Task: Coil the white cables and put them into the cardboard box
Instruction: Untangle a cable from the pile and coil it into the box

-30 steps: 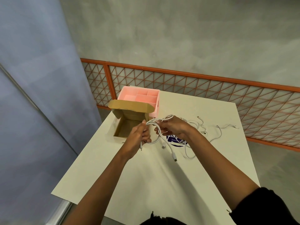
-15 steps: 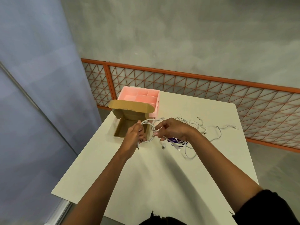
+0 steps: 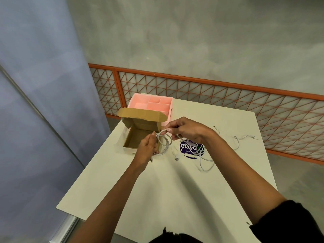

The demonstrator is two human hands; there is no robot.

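Observation:
My left hand [image 3: 147,148] grips the lower side of a small coil of white cable [image 3: 164,142] just in front of the open cardboard box [image 3: 138,135]. My right hand [image 3: 185,128] pinches the top of the same coil, with the cable's tail running under it. A plug end hangs below my left hand. More loose white cables [image 3: 205,160] lie tangled on the table to the right, one stretching off toward the far right [image 3: 243,137]. The box's lid stands open and its inside looks bare.
A pink divided organiser tray [image 3: 152,104] stands right behind the cardboard box. A round dark sticker [image 3: 191,148] lies on the white table [image 3: 175,190] under the loose cables. An orange lattice railing runs behind the table; a grey wall stands at the left.
The coil has tightened into smaller loops and moved left toward the box. My right hand rose to pinch the top of the coil; the trailing plug now lies on the table.

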